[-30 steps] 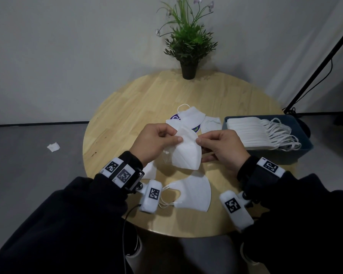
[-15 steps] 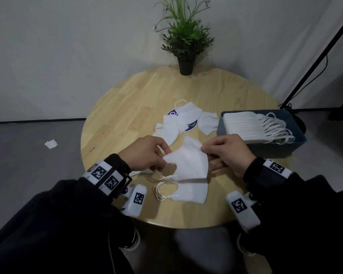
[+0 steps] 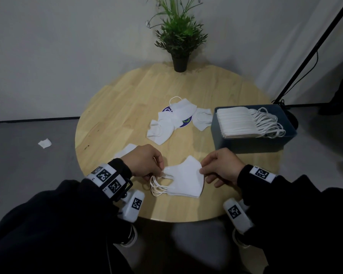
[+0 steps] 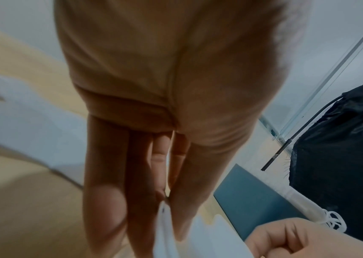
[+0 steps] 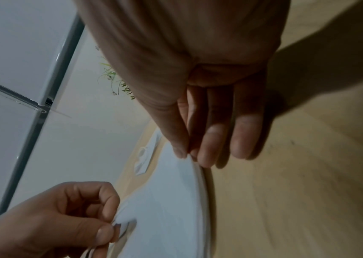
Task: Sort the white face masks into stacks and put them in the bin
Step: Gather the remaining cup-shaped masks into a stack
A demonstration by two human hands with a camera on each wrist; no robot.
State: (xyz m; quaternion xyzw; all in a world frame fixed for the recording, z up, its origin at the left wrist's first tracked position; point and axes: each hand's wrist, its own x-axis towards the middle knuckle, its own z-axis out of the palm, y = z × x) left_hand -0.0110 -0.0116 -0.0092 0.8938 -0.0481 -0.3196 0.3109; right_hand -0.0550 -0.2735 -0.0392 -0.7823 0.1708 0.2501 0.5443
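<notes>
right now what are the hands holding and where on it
Both hold the top white face mask of the near stack: left hand pinches its ear-loop end, right hand pinches the opposite folded edge.

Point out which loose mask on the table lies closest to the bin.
The small mask just left of the blue bin, nearly touching its wall. The other loose masks lie further left, over the round sticker.
</notes>
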